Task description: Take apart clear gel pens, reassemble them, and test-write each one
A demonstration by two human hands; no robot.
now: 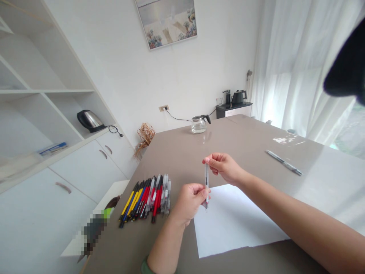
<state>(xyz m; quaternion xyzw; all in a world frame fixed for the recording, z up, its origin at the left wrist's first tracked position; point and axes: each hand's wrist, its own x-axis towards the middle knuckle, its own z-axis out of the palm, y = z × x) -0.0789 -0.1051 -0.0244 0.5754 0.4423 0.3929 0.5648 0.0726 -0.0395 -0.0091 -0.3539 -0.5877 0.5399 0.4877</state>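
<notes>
Clear pen [206,182] held upright in the air, above the near-left edge of the sheet of paper [236,220], not touching it. Right hand [225,167] pinches the top end between thumb and fingertips. Left hand [188,201] is curled closed round the lower part, thumb and forefinger pressed on the barrel, tip poking out below.

We judge it light, stiff, smooth plastic, a bit slick. A 2-point pinch on the barrel should be enough, near the middle or at the ends as here. Not fragile, though we would not bend it.

Paper lies flat on the brown table [182,152]. Left of the hands, a row of pens [146,198] side by side: yellow, blue, red, clear. 1 spare pen [283,162] lies well apart on the right. Glass jug [199,124] at the far edge; kettle [89,120] on a shelf.
</notes>
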